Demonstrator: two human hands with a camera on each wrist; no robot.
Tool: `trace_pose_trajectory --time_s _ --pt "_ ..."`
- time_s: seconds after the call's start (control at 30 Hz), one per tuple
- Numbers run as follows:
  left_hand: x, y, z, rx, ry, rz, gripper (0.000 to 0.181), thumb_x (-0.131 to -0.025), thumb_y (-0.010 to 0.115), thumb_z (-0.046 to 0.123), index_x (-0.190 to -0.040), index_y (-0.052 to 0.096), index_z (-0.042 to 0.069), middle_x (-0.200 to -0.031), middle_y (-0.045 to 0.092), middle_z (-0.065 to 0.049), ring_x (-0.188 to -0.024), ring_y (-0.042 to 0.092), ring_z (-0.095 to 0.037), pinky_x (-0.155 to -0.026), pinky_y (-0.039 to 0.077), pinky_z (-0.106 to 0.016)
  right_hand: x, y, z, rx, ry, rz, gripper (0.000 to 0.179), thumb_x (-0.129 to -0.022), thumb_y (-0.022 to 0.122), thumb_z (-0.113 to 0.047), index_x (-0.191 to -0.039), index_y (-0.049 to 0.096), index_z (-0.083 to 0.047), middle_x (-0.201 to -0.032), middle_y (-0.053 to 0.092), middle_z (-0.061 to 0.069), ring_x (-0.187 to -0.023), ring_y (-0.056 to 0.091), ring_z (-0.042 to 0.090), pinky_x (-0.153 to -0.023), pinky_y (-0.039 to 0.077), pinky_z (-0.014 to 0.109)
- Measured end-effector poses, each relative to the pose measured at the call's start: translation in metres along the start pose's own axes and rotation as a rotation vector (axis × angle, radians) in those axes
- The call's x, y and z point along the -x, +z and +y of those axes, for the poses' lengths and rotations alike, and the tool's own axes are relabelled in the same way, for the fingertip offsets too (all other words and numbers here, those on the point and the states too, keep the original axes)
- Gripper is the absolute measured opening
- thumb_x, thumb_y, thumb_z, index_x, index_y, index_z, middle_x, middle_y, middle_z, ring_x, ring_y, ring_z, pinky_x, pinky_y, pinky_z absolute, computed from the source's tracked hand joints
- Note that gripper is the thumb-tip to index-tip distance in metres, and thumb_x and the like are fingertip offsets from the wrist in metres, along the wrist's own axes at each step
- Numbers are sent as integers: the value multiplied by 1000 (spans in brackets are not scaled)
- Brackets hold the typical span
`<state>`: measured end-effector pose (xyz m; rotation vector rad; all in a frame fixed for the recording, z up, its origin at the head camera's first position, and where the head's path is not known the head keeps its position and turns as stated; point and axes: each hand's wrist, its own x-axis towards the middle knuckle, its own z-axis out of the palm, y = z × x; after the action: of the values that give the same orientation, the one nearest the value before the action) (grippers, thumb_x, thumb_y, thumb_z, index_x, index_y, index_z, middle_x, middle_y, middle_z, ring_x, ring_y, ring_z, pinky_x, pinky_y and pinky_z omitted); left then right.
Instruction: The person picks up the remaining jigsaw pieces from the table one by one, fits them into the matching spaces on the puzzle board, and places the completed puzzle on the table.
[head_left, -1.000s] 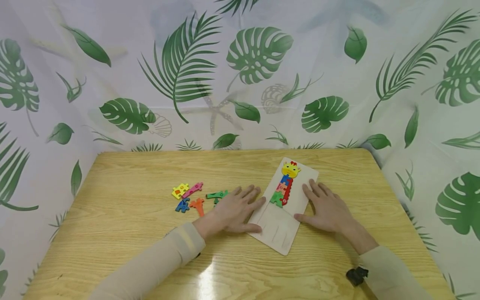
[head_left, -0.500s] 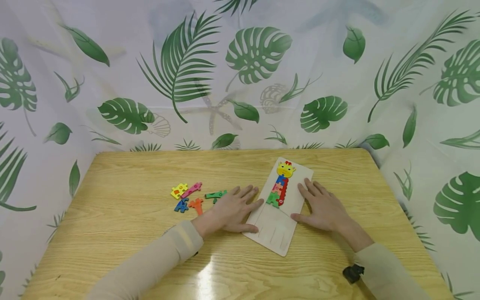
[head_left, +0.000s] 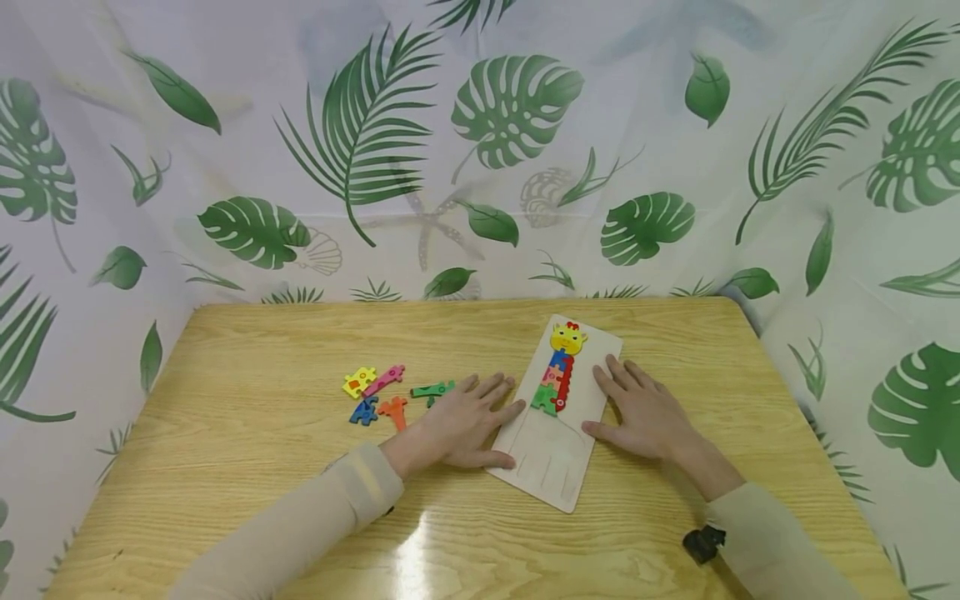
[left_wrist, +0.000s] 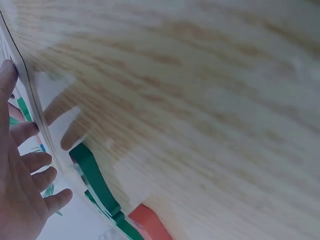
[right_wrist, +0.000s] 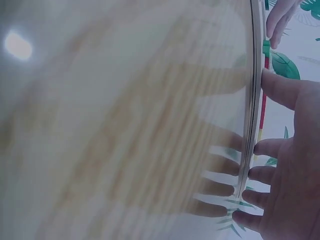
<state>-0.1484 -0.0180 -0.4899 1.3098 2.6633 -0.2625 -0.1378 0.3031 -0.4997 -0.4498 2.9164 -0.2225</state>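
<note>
A pale wooden puzzle board [head_left: 551, 462] lies slanted on the table, between my two hands. On its upper half sit fitted giraffe pieces: a yellow giraffe head [head_left: 567, 339], blue, pink and green [head_left: 545, 399] neck and body pieces, and a red scalloped strip [head_left: 566, 385]. My left hand [head_left: 467, 423], fingers spread, touches the board's left edge with thumb and forefinger. Along the right edge rest the fingertips of my right hand [head_left: 647, 413], also spread. In the right wrist view, that hand's fingertips [right_wrist: 254, 172] meet the board's side.
Loose puzzle pieces lie left of my left hand: a yellow piece [head_left: 360, 381], a pink strip [head_left: 385, 381], a blue piece [head_left: 365, 411], an orange piece [head_left: 393, 408] and a green piece [head_left: 430, 390] partly hidden by the hand. A leaf-printed cloth [head_left: 420, 167] hangs behind the table.
The board has shifted slightly left, its far end swinging left so that it lies less slanted. My right hand has moved a little left with it; my left hand has barely moved.
</note>
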Motion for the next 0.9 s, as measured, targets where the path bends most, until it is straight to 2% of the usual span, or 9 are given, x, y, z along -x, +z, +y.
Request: trace_pose_trajectory --time_s 0.47,0.73,0.9 --pt "3 3 1 11 -12 1 93 -98 37 82 -169 26 23 -177 19 -12 -166 20 -30 -134 27 -50 -2 -1 -7 0 -27 28 86 -100 57 -61 -164 37 -7 -173 26 24 -158 25 54 -126 27 71" --pt "8 2 3 36 -15 15 94 -98 40 81 -168 28 20 -176 24 -11 -165 23 -32 -133 27 -52 -4 1 -11 13 -29 29 80 -102 56 -57 -163 39 -8 -172 29 25 -157 27 55 -125 29 72" --pt "10 2 3 18 -22 24 94 -98 39 81 -168 30 19 -176 27 -10 -165 24 -31 -133 28 -51 -8 -2 -14 18 -54 49 78 -102 58 -54 -161 42 -7 -170 32 26 -156 29 55 -124 30 71"
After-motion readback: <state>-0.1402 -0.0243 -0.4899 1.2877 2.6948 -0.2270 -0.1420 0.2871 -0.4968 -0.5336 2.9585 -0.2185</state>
